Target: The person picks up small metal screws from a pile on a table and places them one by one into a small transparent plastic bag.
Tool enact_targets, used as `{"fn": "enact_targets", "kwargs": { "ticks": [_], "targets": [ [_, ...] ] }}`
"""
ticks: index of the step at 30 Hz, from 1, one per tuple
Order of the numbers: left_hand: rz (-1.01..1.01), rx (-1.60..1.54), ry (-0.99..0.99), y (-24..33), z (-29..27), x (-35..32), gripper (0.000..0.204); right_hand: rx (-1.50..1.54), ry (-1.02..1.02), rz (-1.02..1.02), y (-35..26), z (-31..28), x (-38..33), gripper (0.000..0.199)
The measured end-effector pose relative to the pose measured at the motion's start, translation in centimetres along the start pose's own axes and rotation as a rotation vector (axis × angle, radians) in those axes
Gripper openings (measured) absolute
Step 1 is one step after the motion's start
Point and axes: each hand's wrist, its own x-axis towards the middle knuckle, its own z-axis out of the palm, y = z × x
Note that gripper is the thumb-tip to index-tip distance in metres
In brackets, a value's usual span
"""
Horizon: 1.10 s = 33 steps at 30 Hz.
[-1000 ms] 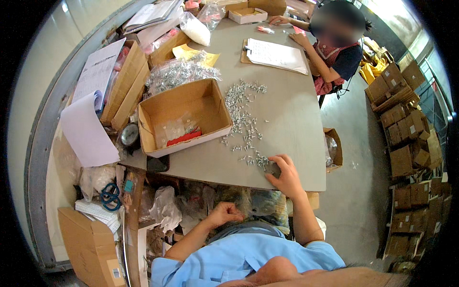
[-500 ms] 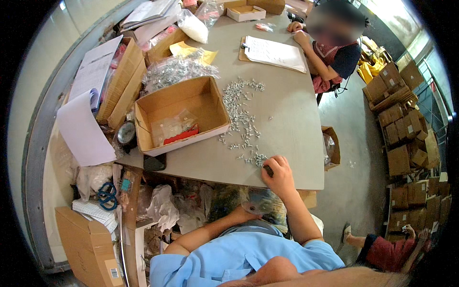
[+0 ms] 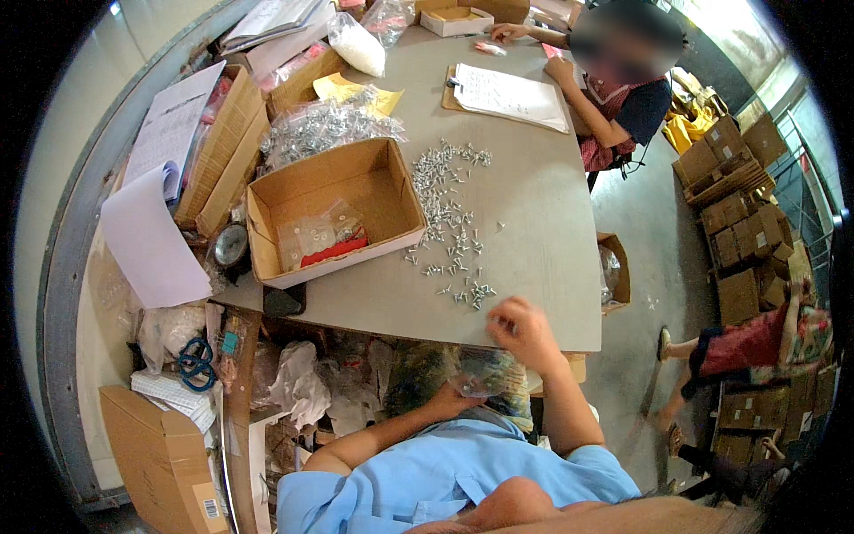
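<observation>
Small silver screws [image 3: 436, 182] lie in a loose, scattered trail across the grey table [image 3: 534, 222], to the right of an open cardboard box [image 3: 338, 191]. Close to the table's front edge, just past the near end of the trail, is my right hand [image 3: 527, 334]. Its fingers are curled in and slightly blurred; whatever they hold is hidden. Down at my lap, below the table edge, my left hand [image 3: 452, 400] grips a clear plastic bag [image 3: 482, 374]. Inside the cardboard box are small clear bags [image 3: 316, 230] and a red strip [image 3: 334, 252].
Bags of screws [image 3: 325, 129] are heaped behind the box. A phone [image 3: 285, 300] sits at the table's front left edge. A clipboard with papers [image 3: 507, 96] lies before a co-worker [image 3: 623, 107] at far right. Someone in red [image 3: 747, 343] walks along stacked cartons [image 3: 734, 227].
My right hand has drawn back from the screws toward me, and fewer lie at the near end. The co-worker has reached one hand leftward. A person in red has advanced along the aisle.
</observation>
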Motion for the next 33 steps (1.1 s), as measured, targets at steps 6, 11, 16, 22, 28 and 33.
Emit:
{"fn": "enact_targets", "kwargs": {
  "ticks": [6,11,16,22,28,33],
  "targets": [
    [-0.034,0.133,0.003,0.5,-0.2,0.0,0.035,-0.189,0.069,-0.263,0.9,0.0,4.1,0.032],
    [-0.015,0.106,-0.024,-1.2,-0.4,0.2,0.038,-0.182,0.033,-0.267,1.0,0.3,4.8,0.030],
    [-0.040,0.066,-0.027,0.0,-0.1,-0.2,0.034,-0.178,0.136,-0.158,2.2,0.3,3.3,0.020],
    [-0.007,-0.019,-0.081,-0.9,-0.3,0.2,0.039,-0.025,-0.187,-0.093,-0.4,-0.6,-0.4,0.016],
    [0.110,0.134,-0.046,-1.6,-0.3,0.6,0.042,-0.036,-0.055,-0.115,-0.6,-0.4,2.2,0.017],
    [-0.024,0.125,-0.046,1.1,-0.6,-0.1,0.040,-0.156,0.015,-0.281,0.6,0.3,3.9,0.017]
  ]
}}
